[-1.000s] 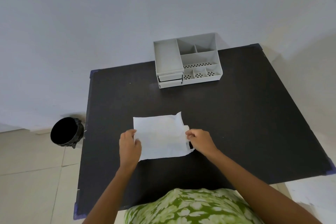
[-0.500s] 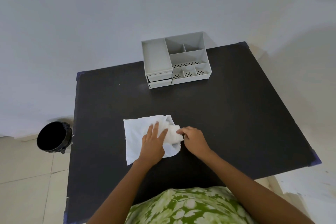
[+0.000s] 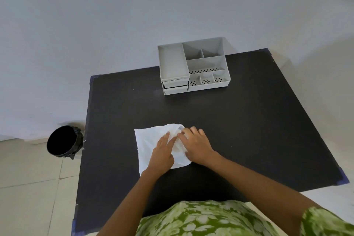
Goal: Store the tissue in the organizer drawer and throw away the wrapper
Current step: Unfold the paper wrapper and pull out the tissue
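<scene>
A white tissue [image 3: 147, 142] lies spread on the black table [image 3: 249, 130], its right part folded over toward the left. My left hand [image 3: 162, 152] rests flat on the tissue's middle, fingers pointing up and right. My right hand [image 3: 197, 144] presses on the folded right part, fingertips meeting those of the left. The grey organizer [image 3: 193, 67] stands at the table's far edge, with two shut drawers [image 3: 175, 86] at its front left. No wrapper is visible.
A black bin [image 3: 64, 142] with a dark liner stands on the tiled floor left of the table. A pale wall runs behind the table. The table's right and far-left areas are bare dark surface.
The right edge of the tissue has been folded over to the left. My left hand slid from the tissue's left edge onto its middle; my right hand now lies on the fold.
</scene>
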